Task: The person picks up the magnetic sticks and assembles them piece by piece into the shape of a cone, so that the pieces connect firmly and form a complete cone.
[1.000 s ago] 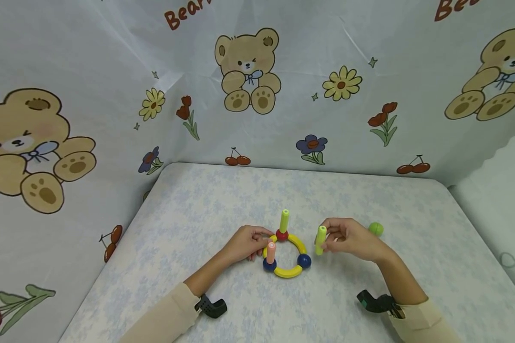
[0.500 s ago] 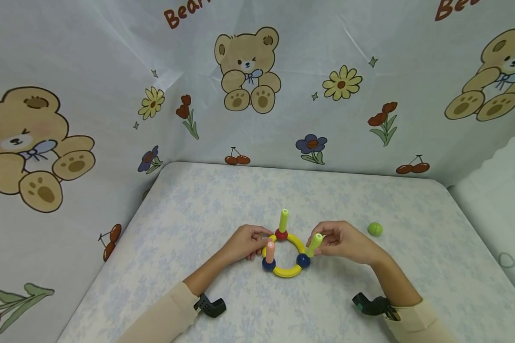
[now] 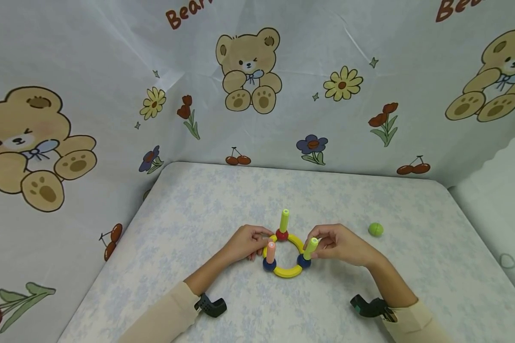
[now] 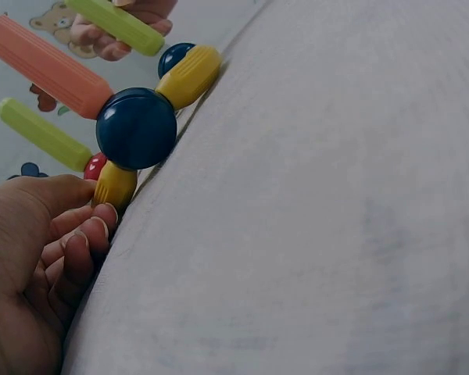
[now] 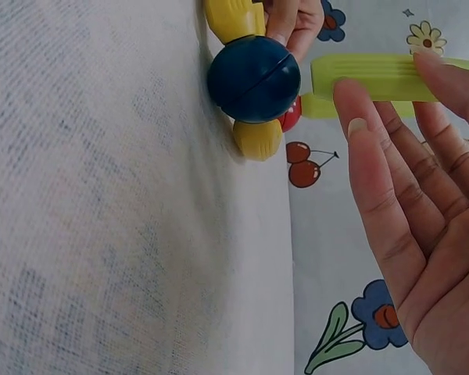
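Observation:
A ring of yellow curved rods (image 3: pixel 288 272) and balls lies on the table. My left hand (image 3: pixel 243 244) pinches its left yellow rod (image 4: pixel 116 187) between thumb and fingers. From the near-left blue ball (image 3: pixel 269 265) rises a salmon rod (image 3: pixel 271 252); a lime green rod (image 3: pixel 284 220) stands on the red ball (image 3: pixel 282 235) at the back. My right hand (image 3: pixel 340 244) holds another lime green rod (image 5: pixel 375 76), slightly tilted, over the right blue ball (image 5: pixel 254 80). In the right wrist view a narrow gap shows between this rod's end and the ball.
A lime green ball (image 3: pixel 375 229) lies on the table to the right, beyond my right hand. The patterned tablecloth (image 3: pixel 206 195) meets a bear-printed backdrop (image 3: pixel 274 138) at the far edge. A black wrist camera (image 3: pixel 211 306) sits on my left wrist.
My right hand has moved left with the lime green rod, from beside the ring to the right blue ball. The left hand keeps its place on the ring.

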Motion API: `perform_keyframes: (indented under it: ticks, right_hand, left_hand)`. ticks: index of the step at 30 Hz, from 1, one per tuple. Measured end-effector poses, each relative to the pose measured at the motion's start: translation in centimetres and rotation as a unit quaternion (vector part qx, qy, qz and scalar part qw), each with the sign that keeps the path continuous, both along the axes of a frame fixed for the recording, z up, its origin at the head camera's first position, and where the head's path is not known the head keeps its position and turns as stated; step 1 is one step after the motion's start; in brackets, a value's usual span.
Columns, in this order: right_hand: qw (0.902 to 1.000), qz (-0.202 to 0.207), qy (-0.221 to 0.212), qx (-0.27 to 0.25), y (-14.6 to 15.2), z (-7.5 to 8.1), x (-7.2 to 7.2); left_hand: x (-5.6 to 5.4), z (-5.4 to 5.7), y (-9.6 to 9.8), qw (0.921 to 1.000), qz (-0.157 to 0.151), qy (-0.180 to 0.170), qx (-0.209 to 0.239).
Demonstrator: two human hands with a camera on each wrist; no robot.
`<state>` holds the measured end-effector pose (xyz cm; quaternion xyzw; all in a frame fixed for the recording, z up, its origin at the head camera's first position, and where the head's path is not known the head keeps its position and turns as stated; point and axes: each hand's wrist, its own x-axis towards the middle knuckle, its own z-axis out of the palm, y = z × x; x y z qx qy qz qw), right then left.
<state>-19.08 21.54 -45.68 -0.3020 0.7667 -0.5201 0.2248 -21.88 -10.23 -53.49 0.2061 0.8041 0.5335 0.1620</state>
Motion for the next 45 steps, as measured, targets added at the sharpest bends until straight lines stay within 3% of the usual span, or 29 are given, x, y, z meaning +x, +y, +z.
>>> perform_keyframes:
  ticks: [22,45]
  right_hand:
    - [0.9997,0.006,-0.021,-0.012,-0.37,-0.66,-0.07]
    - [0.9997,-0.006,0.009,0.024,0.00,-0.84,-0.36]
  left_hand:
    - [0.03,-0.24,-0.09,1.0000,-0.001,0.004,-0.002]
    - [0.03,0.00,0.14,1.0000,0.002,-0.003,-0.003]
